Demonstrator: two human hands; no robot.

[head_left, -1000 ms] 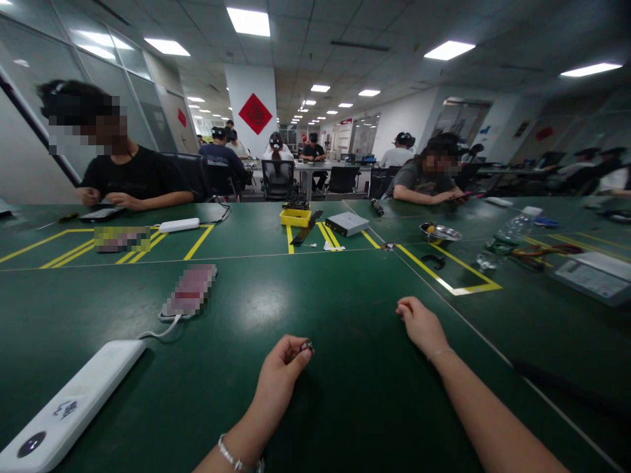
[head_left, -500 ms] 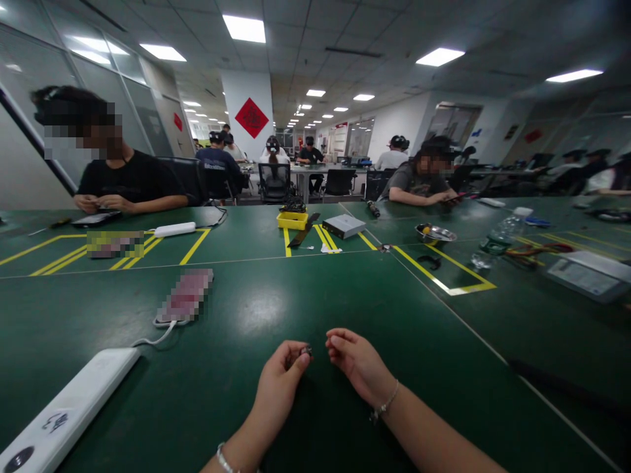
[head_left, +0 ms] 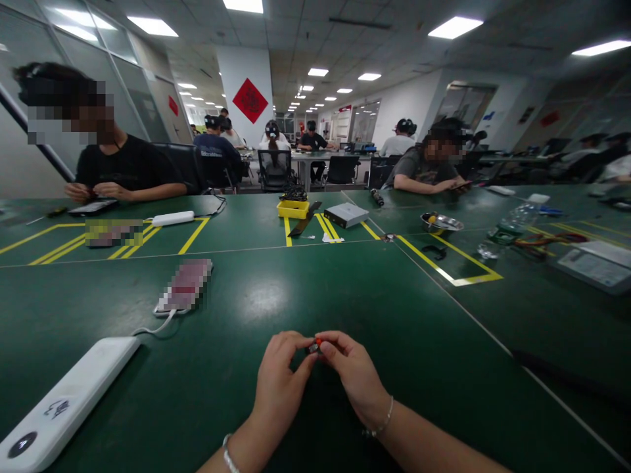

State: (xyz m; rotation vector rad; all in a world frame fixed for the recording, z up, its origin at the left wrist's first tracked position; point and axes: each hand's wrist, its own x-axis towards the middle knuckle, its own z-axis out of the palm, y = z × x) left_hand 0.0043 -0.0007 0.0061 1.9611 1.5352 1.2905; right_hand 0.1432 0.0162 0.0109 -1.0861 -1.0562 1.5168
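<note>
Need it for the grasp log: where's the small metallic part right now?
Head view, just below centre: the small metallic part is between the left hand and right hand, at their fingertips, beside a small red piece.

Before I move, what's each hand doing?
Left hand: closed, holding a small dark part.
Right hand: fingertips closed on a small red bit, right against that part.

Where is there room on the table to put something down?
There's a big bare patch beyond the left hand and right hand, between the phone and the seam. Another lies between the power bank and the left hand. It's crowded at the far right, around the bottle, wires and metal box.
</note>
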